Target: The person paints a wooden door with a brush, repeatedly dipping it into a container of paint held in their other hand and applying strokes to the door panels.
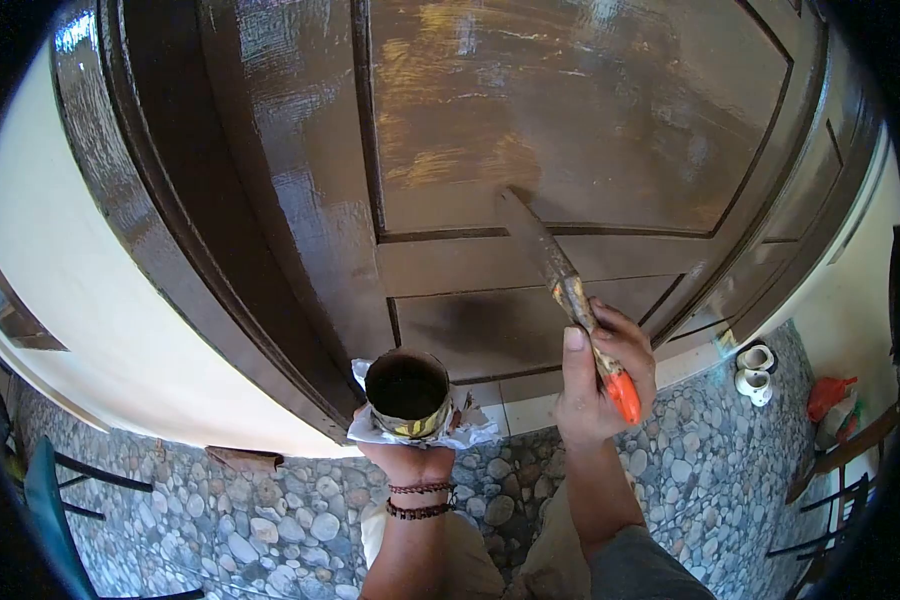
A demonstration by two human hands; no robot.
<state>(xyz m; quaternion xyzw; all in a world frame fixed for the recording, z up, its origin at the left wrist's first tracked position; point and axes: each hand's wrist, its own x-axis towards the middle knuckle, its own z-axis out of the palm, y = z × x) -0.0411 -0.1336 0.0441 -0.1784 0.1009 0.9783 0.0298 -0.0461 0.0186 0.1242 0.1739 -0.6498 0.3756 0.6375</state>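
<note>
A paintbrush [570,295] with an orange handle end is in my right hand [602,385], its fingers closed round the handle. The brush's dark bristle tip meets or nearly meets the lower part of a brown door panel [570,130], which is streaked with yellowish and glossy patches. Low at the center, my left hand [408,462] holds up an open can [410,425] with dark contents, and a crumpled white wrapping [475,428] lies between hand and can. Most of the left fingers are hidden beneath them.
Pebbled floor [310,500] spreads below the door. A green chair [55,520] stands at the lower left, near a brown object [245,459] by the wall. White shoes [754,372], a red bag [828,397] and a wooden chair [845,460] are at the right.
</note>
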